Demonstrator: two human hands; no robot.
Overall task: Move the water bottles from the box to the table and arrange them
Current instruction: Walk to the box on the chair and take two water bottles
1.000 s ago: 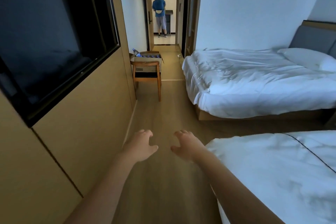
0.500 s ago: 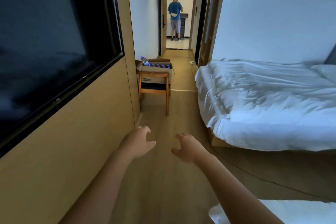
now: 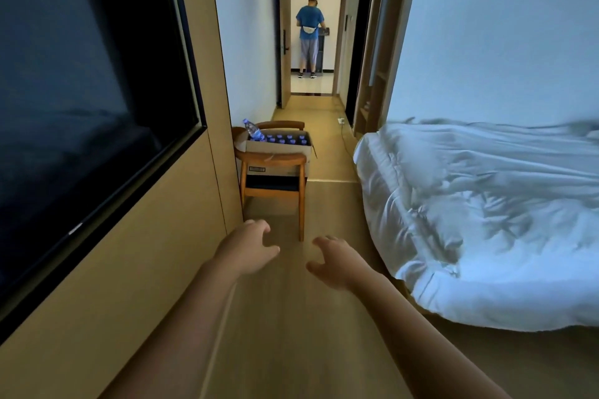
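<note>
2 empty hands (image 3: 291, 256) outstretched, box (image 3: 278, 147) of water bottles (image 3: 285, 139) well ahead

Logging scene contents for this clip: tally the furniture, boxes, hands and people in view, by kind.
Chair: 1
Bed: 1
Cardboard box of bottles, on the chair: 1
Wearer's hands, left hand and right hand, both empty: 2
Person standing beyond the doorway: 1
Total: 6

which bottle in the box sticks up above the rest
The bottle at the box's far-left corner, leaning tilted with its body exposed; the others show only caps.
</note>
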